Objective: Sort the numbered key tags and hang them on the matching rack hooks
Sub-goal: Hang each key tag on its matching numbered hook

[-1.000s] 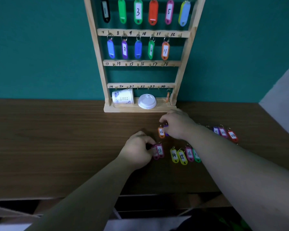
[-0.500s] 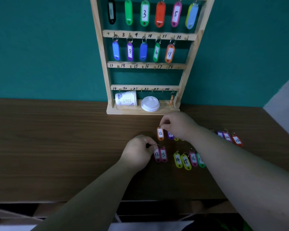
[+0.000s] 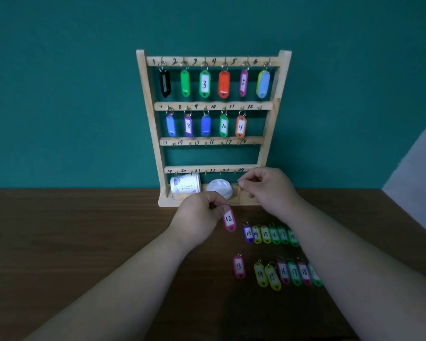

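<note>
The wooden rack point(image 3: 150, 124) stands against the teal wall, with tags hanging on hooks 1 to 11. Hook 12 point(image 3: 260, 108) and the two lower rails are bare. My left hand point(image 3: 199, 217) pinches the ring of a pink tag marked 12 point(image 3: 229, 220), held just above the table in front of the rack base. My right hand point(image 3: 268, 189) pinches a metal ring under the bottom rail near 24. An orange tag point(image 3: 239, 193) hangs edge-on from it, its number hidden. Two rows of loose tags, starting at a purple 13 point(image 3: 248, 234) and a pink 13 point(image 3: 239, 267), lie on the table.
A paper cup point(image 3: 185, 187) lies on its side on the rack's base, with a white lid point(image 3: 219, 190) next to it. The brown table point(image 3: 84, 242) reaches the wall. My right forearm covers the right ends of both tag rows.
Both hands rose from the table toward the rack's base. My left hand lifted the pink 12 tag away from the pink 13. My right hand carried its orange tag up to the bottom rail.
</note>
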